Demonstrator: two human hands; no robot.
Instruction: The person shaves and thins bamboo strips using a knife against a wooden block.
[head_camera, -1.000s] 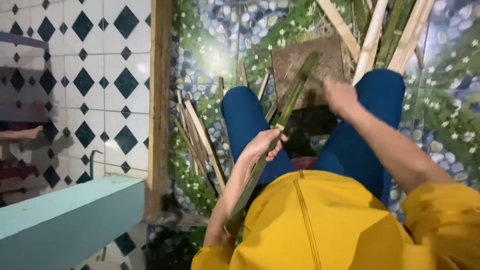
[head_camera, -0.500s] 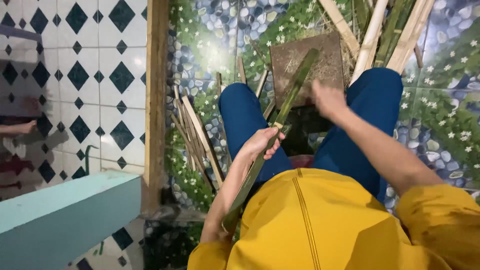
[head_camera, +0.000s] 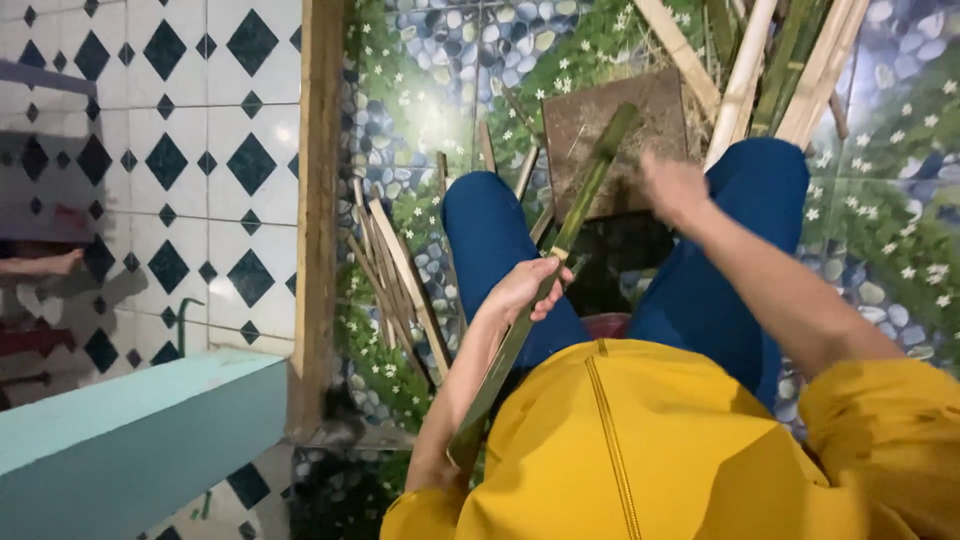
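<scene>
A: Setting: a floor of pebble-and-flower patterned tiles (head_camera: 880, 210), bordered on the left by a wooden post (head_camera: 318, 200) and a wall of white tiles with dark diamonds (head_camera: 180, 150). What does the seated person, in a yellow top (head_camera: 640, 450) and blue trousers (head_camera: 500, 240), hold?

B: The left hand (head_camera: 527, 287) is clenched around a long green bamboo strip (head_camera: 580, 200), gripping it near its middle.

A: How does the strip's long axis run?

B: Diagonally. From the left hand it rises forward and to the right, its far end resting over a brown wooden block (head_camera: 620, 140) between the knees; its near end runs back past the left forearm toward the body.

A: And the right hand (head_camera: 672, 187)?

B: It is raised just to the right of the strip's upper part, apart from it. It is blurred, so whether it is clenched or released, or grasps anything, cannot be told.

A: Which hand is nearer the strip?

B: The left, which is on it; the right is close, beside the far half.

A: Anything else nearby?

B: Pale split slats (head_camera: 395, 280) lie left of the left hand; more poles (head_camera: 790, 70) lean beyond the right hand.
</scene>
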